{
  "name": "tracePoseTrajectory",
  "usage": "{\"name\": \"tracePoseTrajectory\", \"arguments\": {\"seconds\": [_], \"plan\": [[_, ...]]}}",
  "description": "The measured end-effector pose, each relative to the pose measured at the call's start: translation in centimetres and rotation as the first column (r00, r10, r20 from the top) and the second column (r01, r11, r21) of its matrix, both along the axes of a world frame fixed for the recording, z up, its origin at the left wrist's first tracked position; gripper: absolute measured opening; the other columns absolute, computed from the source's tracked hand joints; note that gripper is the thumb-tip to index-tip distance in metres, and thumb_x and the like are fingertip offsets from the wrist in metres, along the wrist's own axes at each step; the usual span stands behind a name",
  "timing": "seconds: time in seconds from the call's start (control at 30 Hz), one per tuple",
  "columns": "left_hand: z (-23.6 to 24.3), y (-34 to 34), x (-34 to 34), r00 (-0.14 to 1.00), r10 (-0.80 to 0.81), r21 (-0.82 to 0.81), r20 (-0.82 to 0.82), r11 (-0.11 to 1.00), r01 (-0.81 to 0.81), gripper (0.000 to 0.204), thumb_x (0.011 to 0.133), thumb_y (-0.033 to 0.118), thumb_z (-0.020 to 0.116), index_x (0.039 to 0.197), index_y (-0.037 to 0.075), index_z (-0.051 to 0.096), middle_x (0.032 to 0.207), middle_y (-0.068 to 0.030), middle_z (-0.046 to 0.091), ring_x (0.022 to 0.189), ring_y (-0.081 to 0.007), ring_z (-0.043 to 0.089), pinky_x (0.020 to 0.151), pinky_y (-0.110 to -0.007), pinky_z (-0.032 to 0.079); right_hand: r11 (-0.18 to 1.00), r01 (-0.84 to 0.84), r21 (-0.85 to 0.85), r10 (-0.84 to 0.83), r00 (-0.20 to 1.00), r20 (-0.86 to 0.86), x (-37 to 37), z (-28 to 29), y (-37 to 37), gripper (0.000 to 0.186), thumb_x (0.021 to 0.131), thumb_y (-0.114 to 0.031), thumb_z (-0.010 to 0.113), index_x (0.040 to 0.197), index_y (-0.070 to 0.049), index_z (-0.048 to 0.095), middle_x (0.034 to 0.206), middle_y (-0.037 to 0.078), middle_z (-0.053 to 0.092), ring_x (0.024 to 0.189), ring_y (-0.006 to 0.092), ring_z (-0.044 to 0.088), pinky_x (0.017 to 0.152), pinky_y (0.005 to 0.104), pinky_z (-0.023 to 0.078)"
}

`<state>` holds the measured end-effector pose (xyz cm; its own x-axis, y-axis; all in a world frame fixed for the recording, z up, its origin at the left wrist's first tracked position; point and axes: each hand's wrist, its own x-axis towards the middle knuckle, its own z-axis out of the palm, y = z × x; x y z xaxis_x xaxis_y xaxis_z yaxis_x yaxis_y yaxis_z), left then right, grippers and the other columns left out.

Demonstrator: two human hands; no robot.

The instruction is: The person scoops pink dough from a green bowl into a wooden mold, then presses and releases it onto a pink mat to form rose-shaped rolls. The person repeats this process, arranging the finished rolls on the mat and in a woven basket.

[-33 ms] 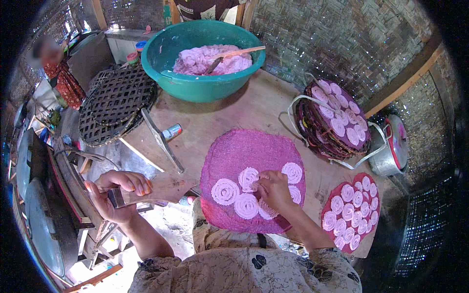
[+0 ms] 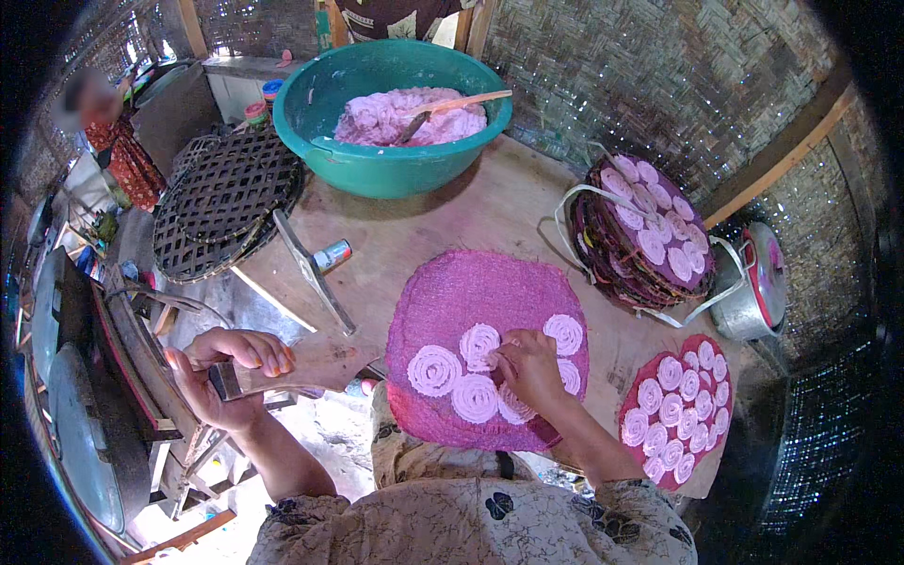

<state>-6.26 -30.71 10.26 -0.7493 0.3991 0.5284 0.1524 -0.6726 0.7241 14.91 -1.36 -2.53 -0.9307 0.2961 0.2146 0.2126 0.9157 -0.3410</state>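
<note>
My left hand [image 2: 231,372] is closed round the end of a flat wooden handle [image 2: 320,365], which reaches from the palm toward the table edge. Over a pink woven cloth [image 2: 480,282], my right hand [image 2: 529,365] has its fingertips pressed together beside a pale pink dough coil [image 2: 478,347]. What is between those fingertips is hidden. More coils lie around it: a large coil [image 2: 434,370] at the left, another coil [image 2: 475,397] nearer me and a coil [image 2: 563,334] at the right. One more, below my right hand, is partly covered by it.
A green basin [image 2: 395,174] of pink dough with wooden sticks stands at the back. Dark lattice trays [image 2: 226,202] and a can [image 2: 331,254] are left. Right are stacked coil-covered trays [image 2: 650,217], a lidded pot [image 2: 753,282] and a coil-covered cloth [image 2: 692,381]. Another person [image 2: 118,141] is far left.
</note>
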Motion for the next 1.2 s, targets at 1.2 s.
{"name": "tracePoseTrajectory", "arguments": {"seconds": [1.2], "plan": [[3.3,2.3,-5.0,0.962,-0.268,-0.353,-0.057,0.906,0.232,0.079,0.092,0.059,0.034,0.069,-0.011,0.062,0.069,-0.0257,0.063,0.062,-0.0329,0.064,0.062,-0.038,0.053,0.968,0.007,-0.251,0.090,0.923,0.373,-5.9,3.1,-0.4,0.039,0.075,-0.022,0.071,0.108,-0.008,0.055,0.103,0.012,0.065,0.100,0.0329,0.061,0.091,0.0490,0.043]]}}
